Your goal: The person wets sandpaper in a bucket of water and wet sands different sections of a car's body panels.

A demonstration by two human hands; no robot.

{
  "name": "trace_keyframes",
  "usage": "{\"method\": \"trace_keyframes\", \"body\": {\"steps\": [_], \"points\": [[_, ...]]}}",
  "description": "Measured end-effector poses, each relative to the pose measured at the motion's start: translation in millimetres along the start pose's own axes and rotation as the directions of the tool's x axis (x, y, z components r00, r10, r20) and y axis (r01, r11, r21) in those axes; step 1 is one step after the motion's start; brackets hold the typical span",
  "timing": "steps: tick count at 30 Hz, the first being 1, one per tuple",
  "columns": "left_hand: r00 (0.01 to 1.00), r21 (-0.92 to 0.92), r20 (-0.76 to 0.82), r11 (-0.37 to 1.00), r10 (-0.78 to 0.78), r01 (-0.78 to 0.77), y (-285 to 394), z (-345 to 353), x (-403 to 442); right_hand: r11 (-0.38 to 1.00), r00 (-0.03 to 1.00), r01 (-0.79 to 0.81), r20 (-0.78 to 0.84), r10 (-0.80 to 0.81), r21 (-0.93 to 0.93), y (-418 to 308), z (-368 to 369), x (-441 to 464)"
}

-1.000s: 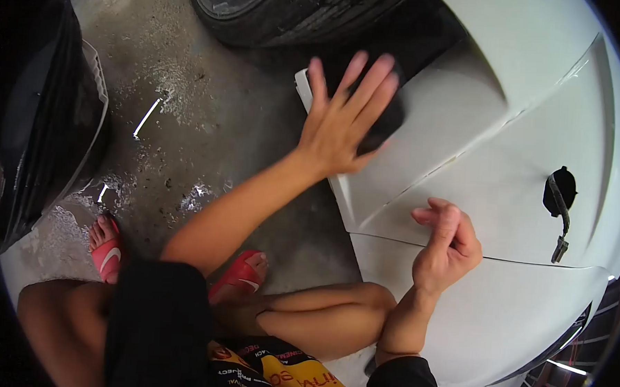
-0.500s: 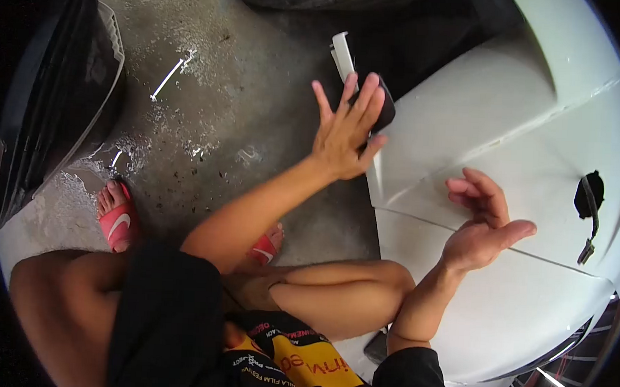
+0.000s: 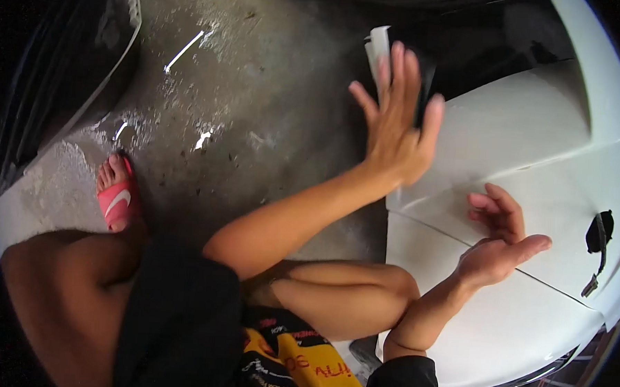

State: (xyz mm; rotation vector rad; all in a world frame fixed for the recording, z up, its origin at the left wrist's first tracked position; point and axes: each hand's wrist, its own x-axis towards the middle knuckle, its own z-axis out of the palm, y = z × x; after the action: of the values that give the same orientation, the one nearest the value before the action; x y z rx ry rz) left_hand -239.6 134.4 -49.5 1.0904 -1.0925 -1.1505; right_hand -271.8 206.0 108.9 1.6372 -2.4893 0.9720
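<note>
My left hand (image 3: 396,131) is palm down with fingers spread, blurred, at the near edge of a large white car body panel (image 3: 464,159). Just beyond its fingers a narrow white bracket-like piece (image 3: 379,41) sticks out, beside a dark part (image 3: 425,95) half hidden by the hand. Whether the hand touches either one I cannot tell. Farther right, my right hand (image 3: 494,246) is over the panel near a thin seam, thumb stretched out and fingers loosely bent. Nothing shows in it, and contact with the panel is unclear.
A dark hole (image 3: 600,232) in the panel has a strip dangling from it. Wet concrete floor (image 3: 259,87) lies to the left, bounded by a big black curved part (image 3: 59,72). My foot in a red slide sandal (image 3: 119,202) rests there. A bent knee (image 3: 389,283) is close to the panel.
The view has shifted, so the scene sits differently in it. My left hand has turned, its fingers now pointing more upward and overlapping the white piece. My right hand keeps nearly the same pose.
</note>
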Motion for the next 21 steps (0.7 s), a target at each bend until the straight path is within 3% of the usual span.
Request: {"method": "trace_keyframes", "body": {"steps": [2, 5, 6, 8, 9, 10, 15, 19, 20, 21], "points": [[0.987, -0.096, -0.012, 0.983, -0.161, 0.159, 21.9, -2.7, 22.3, 1.0, 1.0, -0.003, 0.002, 0.003, -0.03, 2.6, 0.0, -3.7], [0.976, -0.094, 0.099, 0.975, -0.194, 0.203, 18.0, 3.0, -21.9, 1.0, 0.998, 0.02, -0.052, -0.021, -0.021, 2.8, 4.8, -2.1], [0.969, -0.082, 0.134, 0.972, -0.208, 0.22, 15.4, 1.0, -26.0, 0.995, 0.998, 0.063, -0.003, -0.064, -0.077, -0.6, 2.6, -2.5], [0.97, -0.04, 0.064, 0.971, -0.234, 0.237, 6.0, 5.3, 14.8, 1.0, 1.0, 0.011, -0.028, -0.012, -0.027, 1.7, 2.2, 2.8], [0.987, -0.009, 0.009, 0.987, -0.163, 0.163, -5.7, 3.6, 40.9, 1.0, 1.0, 0.005, -0.024, -0.005, -0.014, 2.8, 1.6, 0.7], [0.971, -0.168, 0.014, 0.956, -0.24, 0.239, 9.0, -20.2, 62.4, 1.0, 1.0, 0.003, -0.023, -0.003, -0.001, 2.8, 2.3, 0.5], [0.99, -0.021, 0.092, 0.994, -0.108, 0.111, -5.8, -9.5, 0.8, 0.998, 0.996, 0.053, -0.067, -0.051, 0.036, -1.0, 4.4, 1.1], [0.998, -0.072, 0.039, 0.996, -0.057, 0.06, -16.1, -9.5, 17.9, 0.992, 0.999, 0.052, -0.021, -0.05, 0.114, -5.9, -0.8, 2.5], [0.997, 0.133, 0.075, 0.991, 0.002, -0.012, -37.5, -1.8, 30.7, 0.987, 0.999, 0.045, 0.0, -0.046, 0.153, -6.0, -4.6, 3.3], [0.999, 0.028, -0.038, 0.999, 0.017, -0.016, -28.4, -6.3, 39.2, 0.983, 0.996, 0.089, -0.024, -0.086, 0.158, -5.6, -12.4, 2.8]]}}
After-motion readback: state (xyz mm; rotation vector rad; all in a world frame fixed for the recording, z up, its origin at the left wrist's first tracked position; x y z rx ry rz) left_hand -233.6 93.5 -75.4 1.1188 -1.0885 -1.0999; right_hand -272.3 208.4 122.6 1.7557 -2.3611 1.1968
